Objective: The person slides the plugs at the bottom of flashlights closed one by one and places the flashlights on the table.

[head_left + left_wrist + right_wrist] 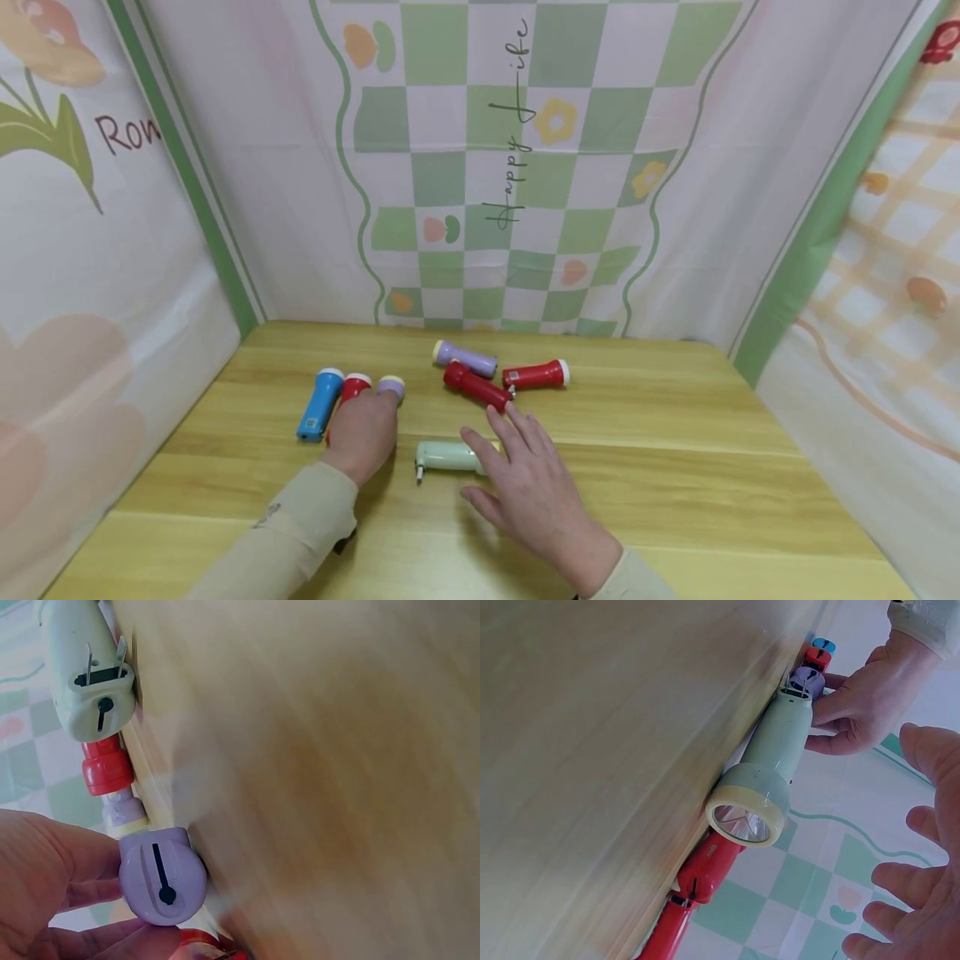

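Note:
My left hand pinches a purple flashlight between thumb and fingers, low at the table. In the head view only its pale-rimmed head end shows past the hand. Right beside it lies a red flashlight, partly covered by that hand, then a blue flashlight. My right hand is spread, fingers apart, holding nothing. It overlaps the lens end of a mint-green flashlight in the head view. That flashlight lies sideways, its metal plug prongs folded out at the tail.
Farther back lie a second purple flashlight, a dark red one close in front of it, and another red one with a white rim. Patterned cloth hangs behind the wooden table and along both sides.

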Demonstrator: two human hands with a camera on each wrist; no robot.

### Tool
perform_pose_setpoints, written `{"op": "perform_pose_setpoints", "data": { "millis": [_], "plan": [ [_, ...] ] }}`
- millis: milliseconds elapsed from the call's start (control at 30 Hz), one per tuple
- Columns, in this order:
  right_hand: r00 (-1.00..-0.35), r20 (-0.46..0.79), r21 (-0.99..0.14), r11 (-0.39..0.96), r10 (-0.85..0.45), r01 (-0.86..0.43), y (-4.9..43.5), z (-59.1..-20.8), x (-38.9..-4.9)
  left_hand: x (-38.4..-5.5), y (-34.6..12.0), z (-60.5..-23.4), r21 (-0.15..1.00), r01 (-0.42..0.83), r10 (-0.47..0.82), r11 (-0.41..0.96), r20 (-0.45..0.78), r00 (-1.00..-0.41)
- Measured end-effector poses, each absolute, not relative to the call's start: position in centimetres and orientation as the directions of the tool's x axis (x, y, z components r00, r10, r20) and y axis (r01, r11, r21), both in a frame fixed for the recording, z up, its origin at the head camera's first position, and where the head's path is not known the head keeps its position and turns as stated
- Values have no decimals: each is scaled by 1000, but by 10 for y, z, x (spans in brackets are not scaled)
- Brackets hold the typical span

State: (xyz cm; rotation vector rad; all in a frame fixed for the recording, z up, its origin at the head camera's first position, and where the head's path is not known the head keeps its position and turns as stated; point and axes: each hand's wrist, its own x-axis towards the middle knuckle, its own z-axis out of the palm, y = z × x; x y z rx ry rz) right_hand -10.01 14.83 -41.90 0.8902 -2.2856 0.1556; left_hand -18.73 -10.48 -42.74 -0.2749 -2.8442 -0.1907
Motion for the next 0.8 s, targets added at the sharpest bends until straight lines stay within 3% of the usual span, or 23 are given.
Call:
{"op": "perform_pose_setpoints", "data": {
  "millis": [800],
  "plan": [
    [-584, 595, 97, 771, -552, -630, 149, -417, -100, -187, -110, -426, 97, 174, 138, 980, 299, -944]
  ]
}}
